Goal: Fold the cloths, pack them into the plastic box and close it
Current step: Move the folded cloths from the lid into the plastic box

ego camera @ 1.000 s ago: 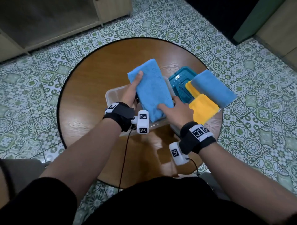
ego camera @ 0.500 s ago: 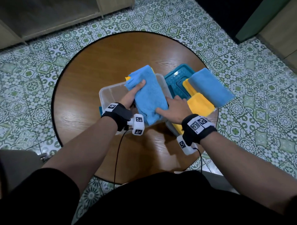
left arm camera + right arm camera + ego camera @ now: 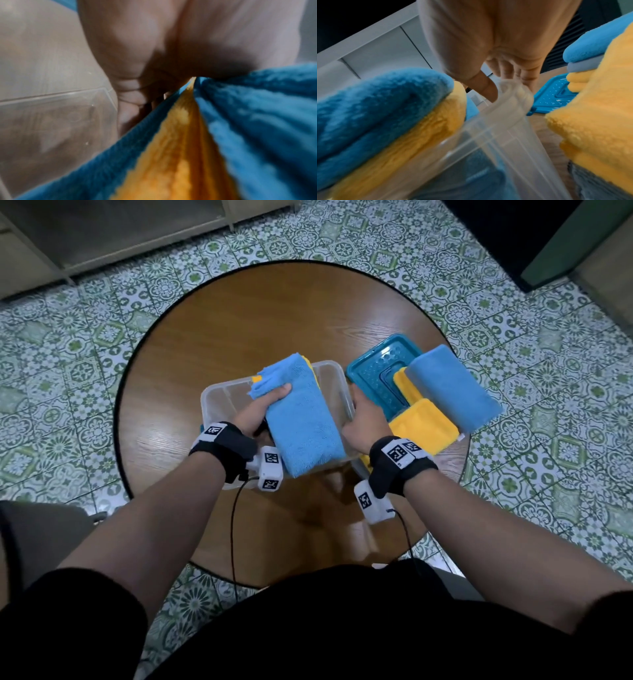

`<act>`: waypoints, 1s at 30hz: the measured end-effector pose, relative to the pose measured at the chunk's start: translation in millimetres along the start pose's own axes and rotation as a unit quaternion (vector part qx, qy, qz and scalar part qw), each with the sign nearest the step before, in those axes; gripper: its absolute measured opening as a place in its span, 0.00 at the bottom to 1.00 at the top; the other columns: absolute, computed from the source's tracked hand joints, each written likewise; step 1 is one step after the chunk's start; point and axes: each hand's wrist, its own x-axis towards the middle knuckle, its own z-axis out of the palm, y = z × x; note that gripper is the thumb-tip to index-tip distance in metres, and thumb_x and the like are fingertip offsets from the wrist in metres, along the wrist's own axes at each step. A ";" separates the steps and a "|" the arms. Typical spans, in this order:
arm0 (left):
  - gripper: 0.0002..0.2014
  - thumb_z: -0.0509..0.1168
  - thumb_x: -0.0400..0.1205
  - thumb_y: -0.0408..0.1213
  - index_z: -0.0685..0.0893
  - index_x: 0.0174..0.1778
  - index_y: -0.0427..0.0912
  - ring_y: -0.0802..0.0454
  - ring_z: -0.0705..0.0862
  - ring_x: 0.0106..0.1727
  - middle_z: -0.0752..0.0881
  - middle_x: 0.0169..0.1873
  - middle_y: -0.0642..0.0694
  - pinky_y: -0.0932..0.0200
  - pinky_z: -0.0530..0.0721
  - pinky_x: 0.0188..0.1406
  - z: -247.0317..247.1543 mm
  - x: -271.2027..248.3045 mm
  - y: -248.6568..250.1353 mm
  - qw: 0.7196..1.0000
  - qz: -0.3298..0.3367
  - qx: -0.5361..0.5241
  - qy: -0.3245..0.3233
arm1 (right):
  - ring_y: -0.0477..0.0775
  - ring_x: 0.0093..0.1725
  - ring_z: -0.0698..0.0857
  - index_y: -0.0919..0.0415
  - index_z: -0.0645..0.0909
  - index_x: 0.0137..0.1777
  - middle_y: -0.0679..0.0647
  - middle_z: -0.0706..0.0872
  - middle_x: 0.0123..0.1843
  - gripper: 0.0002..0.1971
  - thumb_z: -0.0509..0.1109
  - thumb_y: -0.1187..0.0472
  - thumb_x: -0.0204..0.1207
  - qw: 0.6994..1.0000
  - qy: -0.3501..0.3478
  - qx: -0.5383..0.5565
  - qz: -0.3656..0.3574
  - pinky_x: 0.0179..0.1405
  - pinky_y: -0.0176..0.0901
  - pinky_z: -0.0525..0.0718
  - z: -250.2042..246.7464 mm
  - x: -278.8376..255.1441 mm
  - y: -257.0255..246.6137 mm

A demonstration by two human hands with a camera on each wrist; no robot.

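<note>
A clear plastic box (image 3: 219, 402) stands mid-table. My left hand (image 3: 270, 398) grips a folded blue cloth (image 3: 305, 422) with a yellow inner layer, thumb on top, and holds it slanted in the box's right half, sticking above the rim. The left wrist view shows my fingers (image 3: 130, 108) under that cloth (image 3: 257, 135) beside the box wall (image 3: 51, 115). My right hand (image 3: 359, 419) holds the box's right rim; in the right wrist view thumb and fingers (image 3: 488, 89) curl over the rim (image 3: 510, 94). The teal lid (image 3: 373, 371) lies to the right.
A folded blue cloth (image 3: 448, 388) and folded yellow cloths (image 3: 424, 426) are stacked partly on the lid near the round wooden table's (image 3: 257, 320) right edge. Tiled floor surrounds the table; cabinets stand at the far left.
The blue cloth has come down from above the box into it. My right hand has let go of the cloth and taken the box's right rim.
</note>
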 end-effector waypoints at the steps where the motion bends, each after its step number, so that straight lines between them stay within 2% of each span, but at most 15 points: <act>1: 0.16 0.67 0.84 0.47 0.83 0.64 0.43 0.50 0.91 0.47 0.91 0.50 0.45 0.57 0.89 0.39 -0.7 0.5 -3.3 1.000 -0.008 0.010 0.004 | 0.58 0.56 0.82 0.51 0.71 0.77 0.53 0.85 0.58 0.29 0.71 0.59 0.74 1.000 -0.010 -0.001 0.003 0.57 0.48 0.80 -1.9 -1.2 0.9; 3: 0.26 0.74 0.78 0.52 0.83 0.68 0.42 0.46 0.90 0.55 0.90 0.57 0.43 0.51 0.90 0.48 -4.2 5.8 -12.8 0.999 -0.018 0.032 0.009 | 0.53 0.51 0.79 0.49 0.73 0.77 0.50 0.83 0.53 0.29 0.69 0.63 0.75 0.999 -0.032 -0.013 0.012 0.52 0.43 0.77 -4.9 -3.0 1.5; 5: 0.32 0.78 0.72 0.55 0.83 0.70 0.43 0.42 0.87 0.62 0.89 0.60 0.43 0.45 0.87 0.60 -4.3 12.8 -20.6 0.998 -0.031 0.050 0.021 | 0.54 0.54 0.81 0.48 0.72 0.78 0.49 0.85 0.55 0.30 0.68 0.64 0.74 0.998 -0.046 -0.029 0.019 0.54 0.43 0.77 -2.8 -0.9 1.2; 8: 0.23 0.72 0.81 0.47 0.81 0.70 0.43 0.45 0.87 0.61 0.88 0.62 0.44 0.52 0.88 0.56 2.3 23.2 -27.7 0.998 -0.044 0.046 -0.002 | 0.61 0.64 0.83 0.46 0.66 0.82 0.55 0.87 0.65 0.36 0.65 0.65 0.74 0.995 -0.071 -0.061 0.020 0.61 0.49 0.82 3.8 -1.0 -1.8; 11: 0.33 0.76 0.74 0.52 0.79 0.73 0.42 0.44 0.85 0.66 0.86 0.66 0.43 0.46 0.83 0.67 0.2 34.4 -33.6 0.995 -0.066 0.068 -0.013 | 0.65 0.63 0.82 0.51 0.63 0.84 0.61 0.85 0.65 0.35 0.63 0.68 0.76 0.992 -0.081 -0.092 0.007 0.60 0.52 0.82 3.2 -3.0 -3.6; 12: 0.34 0.75 0.73 0.52 0.79 0.74 0.42 0.44 0.85 0.66 0.86 0.66 0.43 0.45 0.83 0.67 -1.7 37.2 -34.6 0.994 -0.069 0.079 -0.015 | 0.66 0.62 0.82 0.51 0.64 0.83 0.62 0.86 0.63 0.34 0.62 0.68 0.76 0.993 -0.076 -0.092 -0.001 0.60 0.53 0.82 2.6 -3.2 -2.9; 16: 0.23 0.69 0.83 0.46 0.79 0.72 0.40 0.51 0.90 0.56 0.87 0.62 0.44 0.57 0.89 0.47 -4.8 43.6 -37.6 0.993 -0.060 0.104 -0.015 | 0.66 0.58 0.83 0.54 0.67 0.80 0.63 0.87 0.58 0.30 0.62 0.68 0.77 0.992 -0.067 -0.102 -0.023 0.56 0.52 0.82 3.7 -5.3 -2.3; 18: 0.20 0.67 0.84 0.44 0.79 0.71 0.41 0.54 0.90 0.53 0.87 0.62 0.45 0.60 0.88 0.43 -7.7 50.0 -43.2 0.991 -0.054 0.118 -0.002 | 0.65 0.59 0.83 0.54 0.65 0.81 0.62 0.87 0.59 0.31 0.62 0.68 0.78 0.992 -0.066 -0.105 -0.026 0.56 0.50 0.82 3.8 -4.6 -1.2; 20: 0.19 0.68 0.84 0.43 0.80 0.69 0.41 0.52 0.90 0.53 0.87 0.61 0.45 0.59 0.89 0.44 -10.3 55.6 -48.2 0.990 -0.052 0.130 0.007 | 0.64 0.58 0.83 0.53 0.63 0.83 0.61 0.86 0.59 0.31 0.62 0.67 0.79 0.991 -0.066 -0.115 -0.029 0.54 0.48 0.80 3.7 -3.4 1.5; 22: 0.20 0.71 0.81 0.46 0.83 0.67 0.42 0.47 0.89 0.57 0.88 0.61 0.45 0.52 0.89 0.52 -12.9 60.9 -51.9 0.988 -0.063 0.141 0.015 | 0.63 0.56 0.83 0.53 0.64 0.82 0.61 0.86 0.57 0.29 0.61 0.66 0.80 0.990 -0.072 -0.118 -0.026 0.50 0.46 0.79 5.4 -0.5 4.4; 24: 0.18 0.73 0.80 0.48 0.84 0.63 0.45 0.49 0.90 0.55 0.89 0.59 0.45 0.51 0.88 0.55 -14.4 60.8 -51.0 0.986 -0.064 0.152 0.019 | 0.63 0.58 0.82 0.56 0.69 0.78 0.61 0.84 0.59 0.25 0.61 0.62 0.81 0.991 -0.045 -0.119 -0.034 0.53 0.49 0.81 9.3 0.4 5.6; 26: 0.21 0.74 0.78 0.48 0.84 0.64 0.43 0.52 0.91 0.50 0.89 0.59 0.44 0.56 0.89 0.46 -12.9 57.1 -46.5 0.986 -0.071 0.148 0.013 | 0.62 0.61 0.79 0.58 0.76 0.72 0.59 0.81 0.61 0.22 0.65 0.56 0.78 0.982 0.058 -0.139 -0.115 0.59 0.53 0.79 16.1 -3.1 4.7; 27: 0.21 0.73 0.79 0.47 0.84 0.64 0.41 0.54 0.92 0.46 0.89 0.58 0.44 0.60 0.88 0.40 -11.7 56.3 -45.3 0.987 -0.071 0.145 0.006 | 0.60 0.59 0.78 0.57 0.79 0.68 0.57 0.80 0.59 0.20 0.67 0.54 0.76 0.969 0.091 -0.155 -0.172 0.58 0.52 0.77 20.0 -5.5 2.6; 28: 0.18 0.70 0.82 0.45 0.84 0.64 0.40 0.57 0.91 0.41 0.89 0.54 0.44 0.64 0.87 0.34 -11.0 55.0 -43.3 0.986 -0.076 0.149 -0.005 | 0.58 0.58 0.77 0.54 0.81 0.63 0.54 0.81 0.56 0.18 0.68 0.52 0.75 0.956 0.088 -0.173 -0.220 0.55 0.49 0.74 23.5 -8.5 -1.5; 30: 0.13 0.64 0.86 0.43 0.81 0.63 0.41 0.62 0.90 0.33 0.88 0.48 0.46 0.68 0.84 0.28 -10.0 54.0 -39.2 0.985 -0.083 0.151 -0.016 | 0.55 0.55 0.79 0.50 0.83 0.57 0.50 0.83 0.53 0.12 0.68 0.48 0.77 0.937 -0.031 -0.230 -0.263 0.52 0.47 0.70 30.3 -15.5 -9.3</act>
